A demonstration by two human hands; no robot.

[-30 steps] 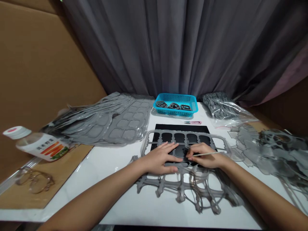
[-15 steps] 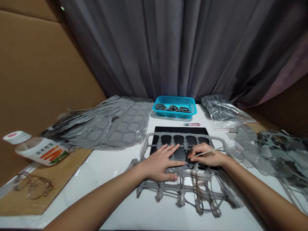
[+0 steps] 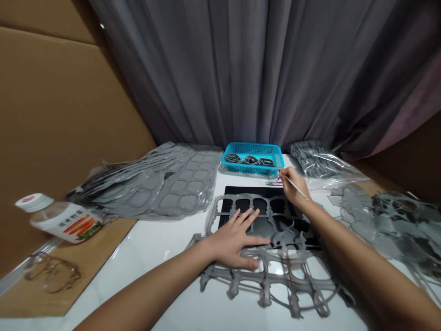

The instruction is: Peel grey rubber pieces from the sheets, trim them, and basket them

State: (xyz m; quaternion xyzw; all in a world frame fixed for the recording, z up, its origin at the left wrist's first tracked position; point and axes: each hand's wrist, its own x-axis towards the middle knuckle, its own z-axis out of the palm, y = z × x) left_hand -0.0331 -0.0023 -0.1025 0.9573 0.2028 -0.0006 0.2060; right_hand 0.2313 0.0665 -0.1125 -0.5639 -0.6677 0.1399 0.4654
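Head view: a thin pick (image 3: 301,193) was pinched in the right hand (image 3: 292,186); the left hand (image 3: 234,241) was pressed, fingers spread, on a gray die-cut sheet (image 3: 211,223).

- Plastic bottle (image 3: 65,219) lying on its side, carrot label
- Eyeglasses (image 3: 53,274) on cardboard (image 3: 62,115)
- Gray curtain (image 3: 220,69) behind the table
- Blue basket (image 3: 253,148)
- Plastic bag (image 3: 317,161) beside the basket
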